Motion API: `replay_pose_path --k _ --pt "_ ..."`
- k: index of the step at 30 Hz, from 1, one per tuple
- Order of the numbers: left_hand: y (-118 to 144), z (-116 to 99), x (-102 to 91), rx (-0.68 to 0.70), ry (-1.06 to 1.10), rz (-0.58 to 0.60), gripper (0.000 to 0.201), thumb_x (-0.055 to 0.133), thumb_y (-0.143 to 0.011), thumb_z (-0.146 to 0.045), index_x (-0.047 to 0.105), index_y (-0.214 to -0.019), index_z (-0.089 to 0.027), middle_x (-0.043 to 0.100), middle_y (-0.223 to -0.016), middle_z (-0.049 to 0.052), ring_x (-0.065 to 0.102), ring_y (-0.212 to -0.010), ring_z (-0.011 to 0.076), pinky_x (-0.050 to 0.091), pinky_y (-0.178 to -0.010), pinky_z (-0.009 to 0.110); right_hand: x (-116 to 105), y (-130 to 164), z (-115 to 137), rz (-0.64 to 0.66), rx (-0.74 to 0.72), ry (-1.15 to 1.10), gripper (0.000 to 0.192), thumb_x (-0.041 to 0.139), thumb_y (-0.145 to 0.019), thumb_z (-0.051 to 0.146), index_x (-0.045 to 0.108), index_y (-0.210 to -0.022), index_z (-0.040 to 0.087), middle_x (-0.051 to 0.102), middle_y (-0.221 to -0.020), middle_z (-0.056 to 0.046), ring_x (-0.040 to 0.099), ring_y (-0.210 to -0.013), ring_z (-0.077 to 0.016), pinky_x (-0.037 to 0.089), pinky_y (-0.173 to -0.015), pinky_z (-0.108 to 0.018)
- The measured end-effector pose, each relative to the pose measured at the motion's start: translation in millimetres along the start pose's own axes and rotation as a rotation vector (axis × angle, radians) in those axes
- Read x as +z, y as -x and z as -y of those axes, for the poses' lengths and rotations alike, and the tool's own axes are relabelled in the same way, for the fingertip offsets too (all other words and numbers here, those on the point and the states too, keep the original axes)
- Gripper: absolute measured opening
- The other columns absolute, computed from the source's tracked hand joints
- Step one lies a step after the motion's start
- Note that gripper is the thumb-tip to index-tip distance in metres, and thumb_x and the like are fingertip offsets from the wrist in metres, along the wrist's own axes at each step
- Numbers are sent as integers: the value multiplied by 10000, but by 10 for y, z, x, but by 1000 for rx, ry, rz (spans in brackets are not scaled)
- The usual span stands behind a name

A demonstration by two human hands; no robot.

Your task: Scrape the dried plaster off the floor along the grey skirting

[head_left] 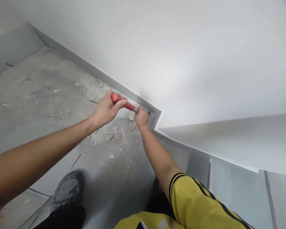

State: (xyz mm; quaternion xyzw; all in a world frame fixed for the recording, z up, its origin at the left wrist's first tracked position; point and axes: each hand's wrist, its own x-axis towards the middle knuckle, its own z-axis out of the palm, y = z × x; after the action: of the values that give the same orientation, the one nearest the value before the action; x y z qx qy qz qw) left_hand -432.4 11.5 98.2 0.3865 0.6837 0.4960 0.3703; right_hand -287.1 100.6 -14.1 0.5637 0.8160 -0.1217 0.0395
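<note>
Head view: my left hand grips the red handle, pointing right into my fisted right hand at the corner.

I see white walls meeting at a corner above a grey skirting strip and a dusty concrete floor strewn with rubble.

Tool between hands, rubble below, wall behind.
</note>
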Motion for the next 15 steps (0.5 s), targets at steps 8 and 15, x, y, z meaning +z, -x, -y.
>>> replay_pose_path --k 8,15 --pt "211 -154 -373 82 100 34 241 568 -810 -410 465 -878 -204 648 -1025 36 594 -974 213 484 -847 414 -67 161 145 -74 -94 -26 188 389 -832 219 521 -961 183 610 -869 -56 558 -812 -185 370 -681 -253" --pt "-206 104 -26 98 350 189 287 593 -792 -381 371 -803 -199 651 -1009 78 610 -982 212 521 -824 413 -126 -23 -179 -47 26 27 199 406 -838 245 533 -979 183 619 -888 -70 573 -815 -203 381 -677 -275"
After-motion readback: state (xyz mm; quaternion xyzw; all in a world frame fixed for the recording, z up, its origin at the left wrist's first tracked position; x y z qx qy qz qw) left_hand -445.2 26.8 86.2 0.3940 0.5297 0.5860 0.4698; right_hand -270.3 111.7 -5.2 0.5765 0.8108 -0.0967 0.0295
